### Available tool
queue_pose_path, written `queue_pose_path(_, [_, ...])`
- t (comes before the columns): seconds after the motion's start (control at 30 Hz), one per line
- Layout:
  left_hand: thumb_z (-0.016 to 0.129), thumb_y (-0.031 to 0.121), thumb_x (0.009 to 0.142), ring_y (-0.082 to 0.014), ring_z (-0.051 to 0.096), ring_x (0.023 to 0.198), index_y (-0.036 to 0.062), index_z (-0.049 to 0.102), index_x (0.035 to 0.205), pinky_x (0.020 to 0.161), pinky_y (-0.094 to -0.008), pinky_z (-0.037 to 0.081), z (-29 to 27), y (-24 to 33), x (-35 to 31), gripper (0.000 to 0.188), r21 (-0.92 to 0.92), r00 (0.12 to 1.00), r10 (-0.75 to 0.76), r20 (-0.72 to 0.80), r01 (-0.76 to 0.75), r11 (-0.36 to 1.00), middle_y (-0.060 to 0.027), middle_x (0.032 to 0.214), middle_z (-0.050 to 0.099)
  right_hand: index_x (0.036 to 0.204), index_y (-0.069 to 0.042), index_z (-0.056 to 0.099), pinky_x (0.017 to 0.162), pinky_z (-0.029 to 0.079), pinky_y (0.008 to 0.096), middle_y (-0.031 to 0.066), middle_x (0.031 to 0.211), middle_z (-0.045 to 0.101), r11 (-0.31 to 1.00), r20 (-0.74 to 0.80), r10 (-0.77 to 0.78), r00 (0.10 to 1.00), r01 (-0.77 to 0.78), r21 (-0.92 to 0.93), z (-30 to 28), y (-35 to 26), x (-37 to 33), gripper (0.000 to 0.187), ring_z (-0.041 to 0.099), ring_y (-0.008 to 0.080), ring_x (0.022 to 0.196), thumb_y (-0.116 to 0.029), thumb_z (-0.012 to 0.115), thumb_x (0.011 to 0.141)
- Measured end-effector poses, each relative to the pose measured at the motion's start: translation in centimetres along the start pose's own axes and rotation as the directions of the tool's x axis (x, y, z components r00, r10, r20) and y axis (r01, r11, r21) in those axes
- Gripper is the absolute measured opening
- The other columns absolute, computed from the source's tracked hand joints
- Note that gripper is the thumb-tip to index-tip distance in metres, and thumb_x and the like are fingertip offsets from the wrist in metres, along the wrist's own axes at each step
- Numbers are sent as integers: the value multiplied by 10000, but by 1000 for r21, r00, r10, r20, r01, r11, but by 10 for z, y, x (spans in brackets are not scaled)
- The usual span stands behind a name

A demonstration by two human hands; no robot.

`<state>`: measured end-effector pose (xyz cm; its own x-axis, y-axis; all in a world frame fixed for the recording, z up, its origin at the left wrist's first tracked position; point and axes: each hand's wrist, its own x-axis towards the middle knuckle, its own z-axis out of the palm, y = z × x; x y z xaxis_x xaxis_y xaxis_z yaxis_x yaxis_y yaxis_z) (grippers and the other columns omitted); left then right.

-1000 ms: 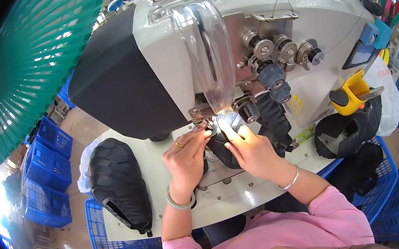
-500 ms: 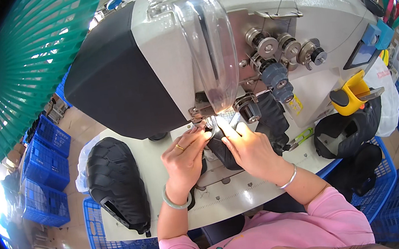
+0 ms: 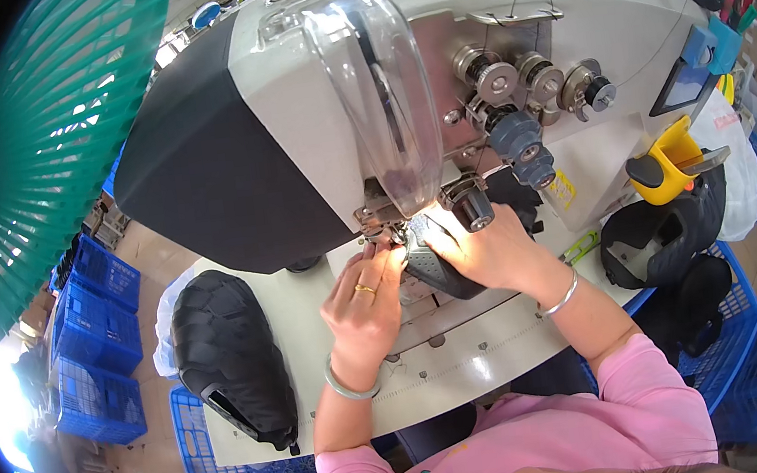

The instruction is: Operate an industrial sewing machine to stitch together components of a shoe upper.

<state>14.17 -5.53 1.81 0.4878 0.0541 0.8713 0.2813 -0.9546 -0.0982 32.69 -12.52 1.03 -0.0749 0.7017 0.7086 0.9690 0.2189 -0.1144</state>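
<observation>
A black, dotted piece of material (image 3: 443,274), which looks like part of a shoe upper, lies under the stitching head of a large white sewing machine (image 3: 303,118). My left hand (image 3: 363,306) wears a gold ring. Its fingertips pinch the piece's left edge, close by the lit presser foot (image 3: 384,228). From the right, my right hand (image 3: 498,248) lies over the piece, with thumb and fingers gripping it; some fingertips are hidden beside the machine. More dark material (image 3: 513,192) shows behind the right hand.
Bundled black uppers (image 3: 228,354) rest on the table's left; another black upper (image 3: 657,235) sits at right, near a yellow holder (image 3: 672,164) and green snips (image 3: 580,248). A blue basket (image 3: 197,438) is below the table edge. A green fan guard (image 3: 53,125) fills the upper left.
The black piece has turned and shows more of its dotted surface. My right hand has moved right and farther forward over it. My left hand remains pinching near the presser foot.
</observation>
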Motion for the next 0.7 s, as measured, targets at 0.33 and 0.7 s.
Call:
queue_pose_path(0.33, [729, -14, 725, -228, 666, 749, 23, 717, 930, 690, -323, 577, 0, 0, 1, 208, 79, 999, 32, -26, -30, 996, -51, 855, 660, 734, -108, 614, 500, 490, 379, 60, 682, 615, 988, 52, -128, 990, 132, -81, -12, 2, 16, 102, 638, 265, 614, -193, 605, 789])
queue_pose_path(0.7, [727, -15, 730, -208, 646, 751, -7, 706, 910, 693, -308, 583, -4, -4, 4, 181, 46, 995, 102, -3, -102, 994, -73, 872, 646, 755, -94, 659, 622, 488, 409, 98, 676, 657, 987, 102, -94, 990, 79, 141, -3, 21, 31, 178, 647, 292, 673, -249, 590, 811])
